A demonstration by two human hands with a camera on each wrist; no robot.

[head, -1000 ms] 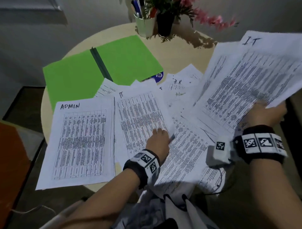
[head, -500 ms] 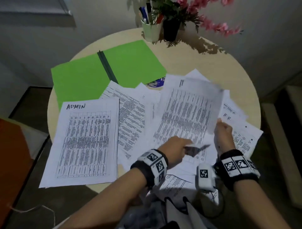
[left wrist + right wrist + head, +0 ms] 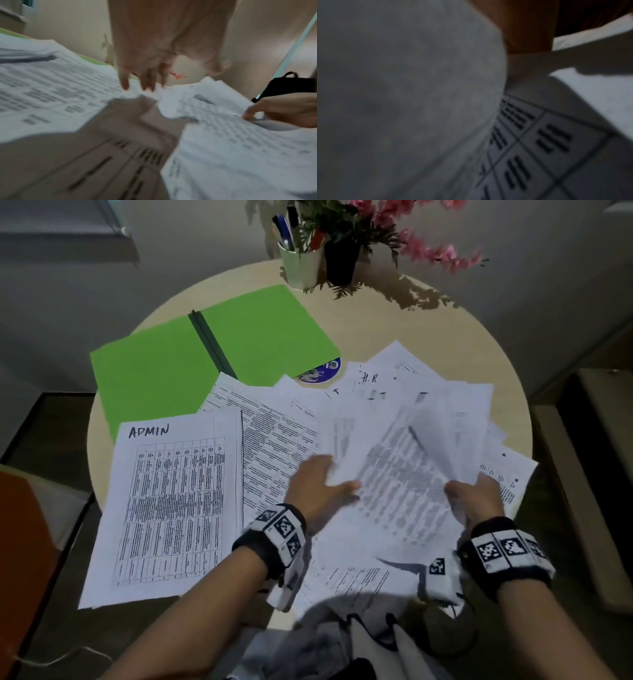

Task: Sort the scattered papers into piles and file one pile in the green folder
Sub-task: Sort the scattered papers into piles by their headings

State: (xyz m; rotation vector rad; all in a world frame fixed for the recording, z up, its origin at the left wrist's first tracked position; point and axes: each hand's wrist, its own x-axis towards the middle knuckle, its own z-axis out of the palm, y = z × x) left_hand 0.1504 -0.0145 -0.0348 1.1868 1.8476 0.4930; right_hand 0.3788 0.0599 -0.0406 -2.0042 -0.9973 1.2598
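The sheet (image 3: pixel 404 474) between my hands is smeared by motion; its print is unreadable. My right hand (image 3: pixel 476 498) grips its edge, fingertips hidden behind it. The right wrist view is dark and blurred, mostly close paper. A disc (image 3: pixel 322 371) lies half hidden under the folder (image 3: pixel 246 337).

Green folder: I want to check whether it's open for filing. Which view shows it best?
Head view: the green folder lies open, nearly whole. Left wrist shows only a blurred green sliver; right wrist shows none of it.

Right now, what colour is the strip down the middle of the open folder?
Dark green strip, on a bright green folder; clearest in the head view.
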